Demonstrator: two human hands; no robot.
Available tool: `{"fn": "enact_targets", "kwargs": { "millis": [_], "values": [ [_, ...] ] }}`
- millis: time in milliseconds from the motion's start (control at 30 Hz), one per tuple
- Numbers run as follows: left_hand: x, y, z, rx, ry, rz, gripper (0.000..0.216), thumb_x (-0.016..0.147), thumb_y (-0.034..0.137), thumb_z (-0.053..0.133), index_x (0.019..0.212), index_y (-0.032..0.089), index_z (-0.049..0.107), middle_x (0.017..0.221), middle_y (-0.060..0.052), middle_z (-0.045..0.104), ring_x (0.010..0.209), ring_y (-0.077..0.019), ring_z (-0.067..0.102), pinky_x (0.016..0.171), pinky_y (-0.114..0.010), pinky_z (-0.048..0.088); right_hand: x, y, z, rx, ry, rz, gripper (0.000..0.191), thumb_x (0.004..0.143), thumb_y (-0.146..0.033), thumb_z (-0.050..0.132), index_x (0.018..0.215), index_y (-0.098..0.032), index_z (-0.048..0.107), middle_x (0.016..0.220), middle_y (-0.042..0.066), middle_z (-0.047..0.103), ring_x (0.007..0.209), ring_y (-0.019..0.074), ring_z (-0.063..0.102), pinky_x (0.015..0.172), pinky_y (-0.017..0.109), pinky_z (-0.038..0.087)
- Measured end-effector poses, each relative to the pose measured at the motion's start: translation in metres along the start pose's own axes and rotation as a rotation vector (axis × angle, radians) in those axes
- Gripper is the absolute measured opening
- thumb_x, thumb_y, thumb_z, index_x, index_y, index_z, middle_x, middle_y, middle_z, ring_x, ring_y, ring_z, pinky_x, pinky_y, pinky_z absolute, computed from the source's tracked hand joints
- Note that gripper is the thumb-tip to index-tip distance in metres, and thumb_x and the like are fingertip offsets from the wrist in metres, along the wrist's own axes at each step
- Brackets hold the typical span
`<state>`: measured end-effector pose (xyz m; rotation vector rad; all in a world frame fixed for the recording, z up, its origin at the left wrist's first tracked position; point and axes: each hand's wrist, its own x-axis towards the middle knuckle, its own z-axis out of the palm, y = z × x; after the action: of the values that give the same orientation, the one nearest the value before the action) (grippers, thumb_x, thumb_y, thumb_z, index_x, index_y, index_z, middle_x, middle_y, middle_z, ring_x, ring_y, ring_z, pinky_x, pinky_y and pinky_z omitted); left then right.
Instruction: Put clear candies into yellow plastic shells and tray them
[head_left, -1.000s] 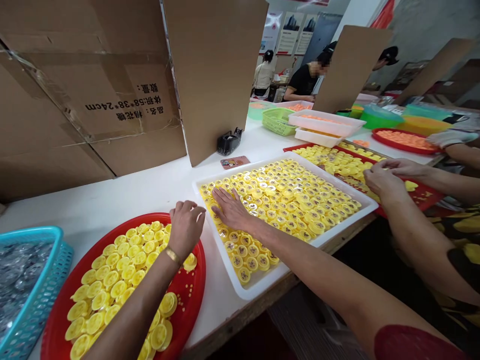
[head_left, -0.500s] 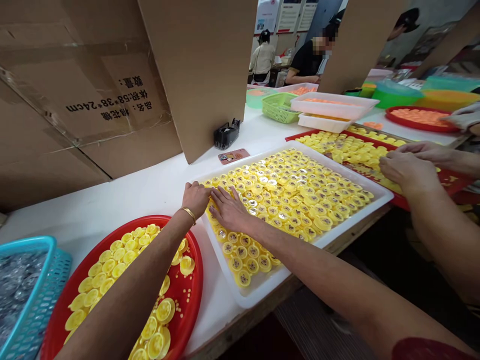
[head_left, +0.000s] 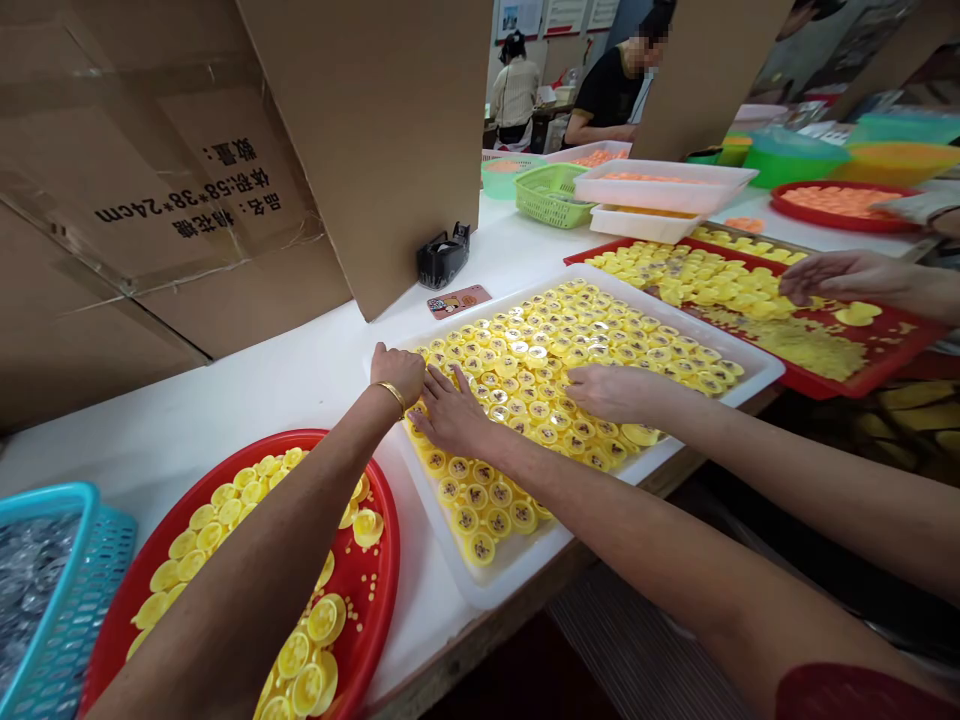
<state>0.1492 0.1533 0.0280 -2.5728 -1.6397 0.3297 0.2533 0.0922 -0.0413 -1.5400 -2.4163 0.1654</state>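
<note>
Holds the left hand (head_left: 399, 376) curled at the white tray's (head_left: 759, 372) far left corner; cannot tell what, if anything, is in its grip. Lays the right hand (head_left: 450, 412) flat, palm down, on the yellow pieces (head_left: 480, 548), with fingers toward that corner, maybe to steady the rows. Has the tray on the table (head_left: 195, 410), long way along the front edge, likely to share with a co-worker's hand (head_left: 611, 392). Shows most pieces picture side up.

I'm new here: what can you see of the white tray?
The white tray is shallow, rectangular and plastic-looking, with raised sides. It lies on the white table, near its edge, crowded with round yellow pieces. The left hand and right hand are at its left end; a co-worker's hand is over its middle.
</note>
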Motion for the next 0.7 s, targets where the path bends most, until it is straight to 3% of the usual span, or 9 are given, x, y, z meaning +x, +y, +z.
{"fn": "enact_targets", "kwargs": {
  "millis": [333, 700],
  "values": [
    [-0.005, -0.005, 0.002, -0.019, -0.033, -0.109, 0.027, 0.084, 0.015, 0.043, 0.099, 0.012, 0.066, 0.102, -0.017, 0.070, 0.098, -0.0263, 0.065, 0.086, -0.039, 0.040, 0.001, 0.000, 0.005, 0.015, 0.009, 0.013, 0.067, 0.096, -0.048, 0.021, 0.148, -0.004, 0.024, 0.156, 0.014, 0.023, 0.145, 0.0283, 0.016, 0.116, 0.055, 0.002],
    [0.006, -0.010, 0.011, -0.150, -0.036, -0.270, 0.032, 0.083, 0.031, 0.050, 0.104, 0.013, 0.067, 0.106, -0.019, 0.069, 0.100, -0.0293, 0.065, 0.082, -0.038, 0.048, 0.002, 0.001, 0.009, -0.005, 0.037, 0.017, 0.067, 0.096, -0.049, 0.020, 0.147, -0.005, 0.027, 0.155, 0.013, 0.025, 0.145, 0.0275, 0.016, 0.117, 0.054, 0.002]
  ]
}}
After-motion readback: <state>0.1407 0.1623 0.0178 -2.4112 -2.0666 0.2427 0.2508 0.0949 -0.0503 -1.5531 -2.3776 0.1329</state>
